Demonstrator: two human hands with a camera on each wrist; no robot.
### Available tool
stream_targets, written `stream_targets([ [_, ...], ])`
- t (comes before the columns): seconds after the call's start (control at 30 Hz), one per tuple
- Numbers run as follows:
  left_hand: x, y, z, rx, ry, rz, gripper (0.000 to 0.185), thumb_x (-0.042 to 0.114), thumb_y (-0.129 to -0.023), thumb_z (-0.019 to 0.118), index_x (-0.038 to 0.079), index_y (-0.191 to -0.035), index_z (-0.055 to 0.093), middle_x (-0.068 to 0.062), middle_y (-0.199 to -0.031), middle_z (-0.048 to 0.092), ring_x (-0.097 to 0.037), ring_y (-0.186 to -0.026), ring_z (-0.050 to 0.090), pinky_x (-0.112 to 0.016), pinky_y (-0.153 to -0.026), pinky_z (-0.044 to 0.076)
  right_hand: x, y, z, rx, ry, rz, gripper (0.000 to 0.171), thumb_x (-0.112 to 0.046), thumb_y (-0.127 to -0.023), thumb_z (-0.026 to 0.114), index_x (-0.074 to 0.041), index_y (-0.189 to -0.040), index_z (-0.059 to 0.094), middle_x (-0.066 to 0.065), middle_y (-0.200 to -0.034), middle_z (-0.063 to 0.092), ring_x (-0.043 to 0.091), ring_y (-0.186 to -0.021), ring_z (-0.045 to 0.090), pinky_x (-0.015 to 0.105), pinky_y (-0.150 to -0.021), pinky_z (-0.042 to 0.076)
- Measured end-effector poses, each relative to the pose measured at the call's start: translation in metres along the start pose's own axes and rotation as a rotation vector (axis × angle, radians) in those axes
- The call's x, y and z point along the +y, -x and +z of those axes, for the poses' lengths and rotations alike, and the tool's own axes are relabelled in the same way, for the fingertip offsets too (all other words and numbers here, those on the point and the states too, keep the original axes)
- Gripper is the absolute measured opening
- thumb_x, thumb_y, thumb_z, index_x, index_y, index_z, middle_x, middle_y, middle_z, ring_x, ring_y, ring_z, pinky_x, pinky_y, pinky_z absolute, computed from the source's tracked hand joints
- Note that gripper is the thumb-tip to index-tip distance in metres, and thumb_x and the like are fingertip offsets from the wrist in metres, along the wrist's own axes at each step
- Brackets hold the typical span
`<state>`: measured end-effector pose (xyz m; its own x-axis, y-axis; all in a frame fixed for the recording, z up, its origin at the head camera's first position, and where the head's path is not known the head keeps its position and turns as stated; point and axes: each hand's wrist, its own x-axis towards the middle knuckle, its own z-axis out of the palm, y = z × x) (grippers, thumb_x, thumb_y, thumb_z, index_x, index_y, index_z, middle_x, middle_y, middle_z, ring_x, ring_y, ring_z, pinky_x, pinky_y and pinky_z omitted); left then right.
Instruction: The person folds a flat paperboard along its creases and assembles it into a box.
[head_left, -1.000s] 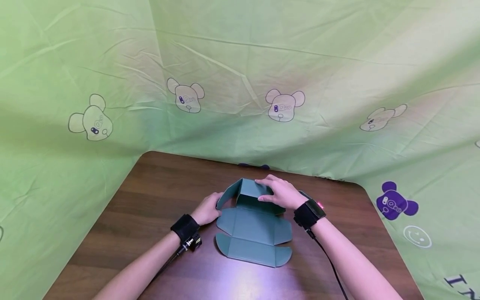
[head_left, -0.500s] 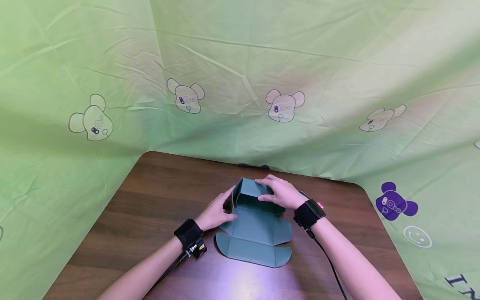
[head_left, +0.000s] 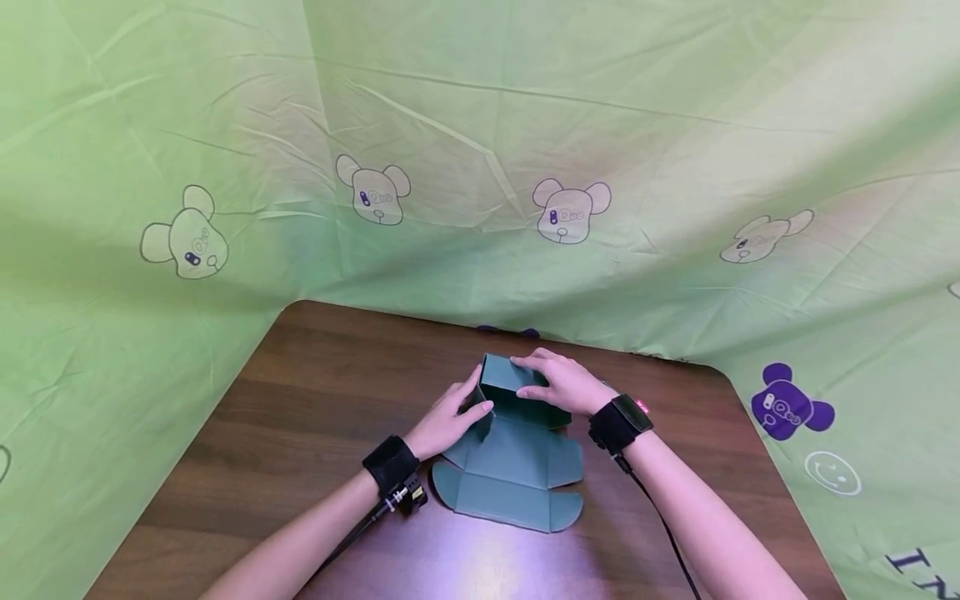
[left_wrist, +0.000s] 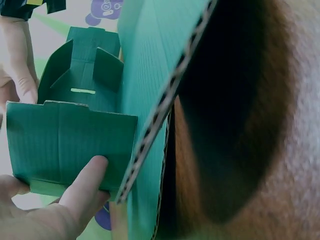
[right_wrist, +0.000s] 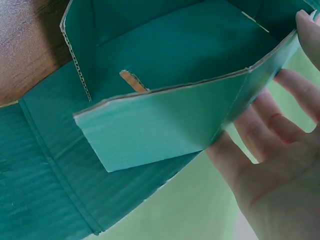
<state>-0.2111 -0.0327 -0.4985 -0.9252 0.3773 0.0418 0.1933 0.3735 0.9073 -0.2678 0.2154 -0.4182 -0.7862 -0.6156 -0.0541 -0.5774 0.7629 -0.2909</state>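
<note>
A half-folded box [head_left: 510, 442] of teal corrugated cardboard lies near the middle of the dark wooden table [head_left: 300, 392], its far end raised into walls and its near panels flat with rounded flaps. The left hand [head_left: 448, 421] presses straight fingers against the ribbed left side flap, holding it upright. The right hand [head_left: 558, 385] lies over the folded far wall, fingers relaxed and spread along it. Creased green cloth [head_left: 480, 150] printed with bear heads hangs behind.

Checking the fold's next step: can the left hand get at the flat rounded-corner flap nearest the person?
Probably yes: the rounded flap lies bare on the table beside the left hand, nothing between.
</note>
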Motion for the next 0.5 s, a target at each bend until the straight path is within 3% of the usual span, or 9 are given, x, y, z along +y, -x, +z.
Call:
stream_targets([
  [0.3,0.012,-0.018,-0.001,0.048,-0.027,0.011,0.079,0.046,-0.098,0.058,0.02,-0.16,0.016,-0.018,-0.147,0.04,-0.029,-0.128,0.042,-0.052,-0.107,0.038,-0.001,-0.003,-0.004,-0.016,0.059,-0.036,0.061,-0.044,-0.096,0.062,-0.017,-0.149,0.047,0.008,-0.129,0.057,0.019,-0.105,0.06,0.037,-0.09,0.052],
  [0.5,0.016,-0.024,0.005,0.064,-0.075,-0.049,0.092,0.051,-0.091,0.066,0.018,-0.16,0.014,-0.02,-0.146,0.038,-0.029,-0.125,0.046,-0.049,-0.103,0.043,-0.003,0.001,-0.004,-0.025,0.039,-0.041,0.06,-0.041,-0.098,0.06,-0.013,-0.149,0.046,0.009,-0.128,0.057,0.024,-0.104,0.061,0.038,-0.088,0.052],
])
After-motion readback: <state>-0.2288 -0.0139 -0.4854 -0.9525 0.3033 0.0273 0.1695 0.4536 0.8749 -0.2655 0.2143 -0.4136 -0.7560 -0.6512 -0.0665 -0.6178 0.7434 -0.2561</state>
